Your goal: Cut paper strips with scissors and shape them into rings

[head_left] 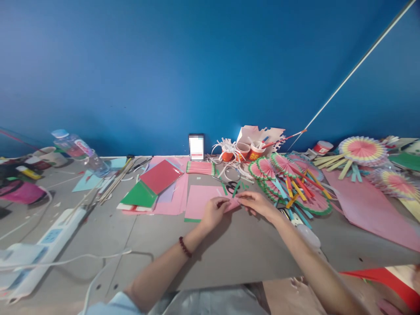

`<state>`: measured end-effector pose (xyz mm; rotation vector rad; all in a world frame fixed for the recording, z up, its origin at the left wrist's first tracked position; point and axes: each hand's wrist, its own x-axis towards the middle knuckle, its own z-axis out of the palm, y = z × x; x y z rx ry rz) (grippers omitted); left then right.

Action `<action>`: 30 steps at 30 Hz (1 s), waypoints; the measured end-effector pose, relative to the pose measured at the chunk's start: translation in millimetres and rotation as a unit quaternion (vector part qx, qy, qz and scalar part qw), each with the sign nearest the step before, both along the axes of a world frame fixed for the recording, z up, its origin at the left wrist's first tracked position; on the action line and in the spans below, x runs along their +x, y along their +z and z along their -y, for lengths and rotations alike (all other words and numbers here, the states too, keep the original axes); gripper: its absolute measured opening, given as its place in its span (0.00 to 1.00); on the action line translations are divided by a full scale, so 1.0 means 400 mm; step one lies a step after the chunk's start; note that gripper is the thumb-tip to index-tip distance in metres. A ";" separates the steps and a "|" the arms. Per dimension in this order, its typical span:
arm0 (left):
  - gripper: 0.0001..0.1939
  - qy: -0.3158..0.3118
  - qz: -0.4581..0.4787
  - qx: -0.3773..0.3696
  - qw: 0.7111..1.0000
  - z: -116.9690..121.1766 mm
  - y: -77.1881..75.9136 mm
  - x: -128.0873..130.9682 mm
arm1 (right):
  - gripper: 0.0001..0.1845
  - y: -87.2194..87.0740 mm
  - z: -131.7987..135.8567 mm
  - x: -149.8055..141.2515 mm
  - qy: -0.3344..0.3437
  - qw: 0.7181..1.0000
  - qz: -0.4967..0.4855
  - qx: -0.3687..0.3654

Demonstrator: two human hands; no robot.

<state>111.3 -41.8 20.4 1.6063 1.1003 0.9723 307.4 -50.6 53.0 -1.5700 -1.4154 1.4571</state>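
Observation:
A sheet of pink paper (pixel 201 197) with a green strip along its near edge lies flat in front of me. My left hand (pixel 215 213) is closed, its thumb and fingertips pinching this sheet at the near right. At the right corner my right hand (pixel 257 204) also pinches the paper between thumb and fingers. The fingers hide part of that edge. Just beyond the hands lies a pair of black-handled scissors (pixel 232 187), with small green paper strips (pixel 225 189) around it.
A phone (pixel 196 147) stands against the blue wall behind a pleated pink paper (pixel 201 168). Left are red glossy paper (pixel 162 176), a plastic bottle (pixel 80 151) and a power strip (pixel 42 256). Right are paper cups (pixel 257 151), pleated paper fans (pixel 288 170) and pink sheets (pixel 370 210).

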 end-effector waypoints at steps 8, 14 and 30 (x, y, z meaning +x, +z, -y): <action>0.12 -0.029 0.090 -0.068 0.993 -0.008 0.017 -0.014 | 0.21 -0.029 -0.018 -0.043 -0.021 0.998 -0.035 -0.051; 0.14 -0.042 0.080 -0.069 0.994 -0.004 0.009 -0.012 | 0.17 -0.036 -0.016 -0.067 -0.071 0.996 -0.052 -0.026; 0.16 0.008 0.096 -0.134 0.986 -0.029 -0.023 -0.008 | 0.14 -0.007 -0.072 -0.025 -0.073 0.980 0.120 0.139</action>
